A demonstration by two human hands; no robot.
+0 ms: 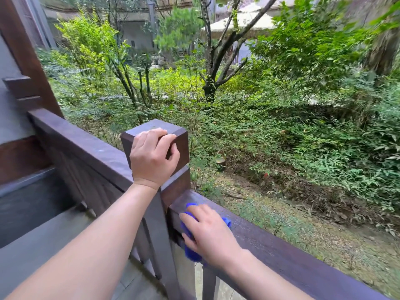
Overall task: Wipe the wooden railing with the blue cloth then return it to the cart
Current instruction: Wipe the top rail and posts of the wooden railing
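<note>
1. The blue cloth (191,253) lies on top of the wooden railing (303,265), at 5 o'clock in the view, just beside the post (151,128). The cart is not in view.
2. The right hand (208,232) covers the cloth and presses it on the rail. Its fingers are bent over the cloth and the thumb goes down the near face.
3. The left hand (152,158), at 11 o'clock from the right one, grips the cap of the post with curled fingers.
4. Only small ends of the cloth show beside the hand. If the hold loosens during a stroke toward 3 o'clock, the cloth may slip over the far edge into the garden (281,148) and be lost.
5. The corner where rail meets post is tight, so the fingers may knock the wood and this corner may remain unwiped.
</note>
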